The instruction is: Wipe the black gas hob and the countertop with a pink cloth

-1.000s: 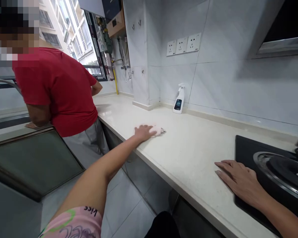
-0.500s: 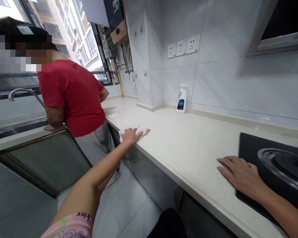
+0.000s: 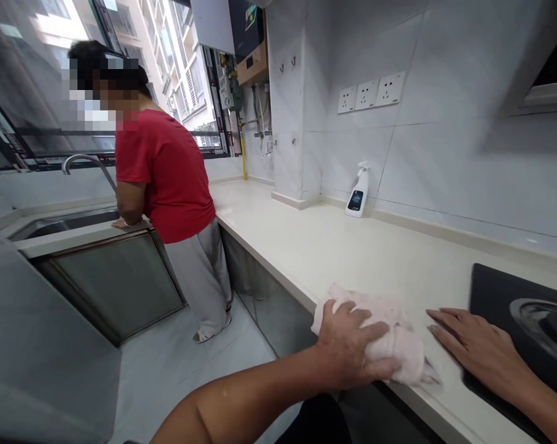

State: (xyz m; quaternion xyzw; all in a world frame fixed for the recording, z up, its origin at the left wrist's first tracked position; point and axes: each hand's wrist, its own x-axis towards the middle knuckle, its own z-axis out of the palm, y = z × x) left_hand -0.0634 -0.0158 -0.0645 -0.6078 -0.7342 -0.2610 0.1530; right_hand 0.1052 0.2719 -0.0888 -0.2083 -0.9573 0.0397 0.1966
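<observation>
Near the counter's front edge, my left hand [image 3: 347, 345] presses down on a pale pink cloth [image 3: 398, 336], its fingers spread and curled over the folds. A grey corner of the cloth sticks out at its right end. To the right, my right hand [image 3: 477, 345] rests with outstretched fingers and holds nothing. Its fingertips lie on the cream countertop [image 3: 278, 228], while the rest of the hand is by the edge of the black stove [image 3: 491, 290].
A white spray bottle [image 3: 358, 191] stands against the back wall. On the left, a person in a red shirt [image 3: 171, 172] leans at the sink [image 3: 74, 219] with a hand on its edge. Below the counter are cabinet fronts [image 3: 278, 308].
My left hand has drawn the cloth along the counter toward me and to the right, and more of the cloth shows. My right hand stays beside the stove. The view has turned left.
</observation>
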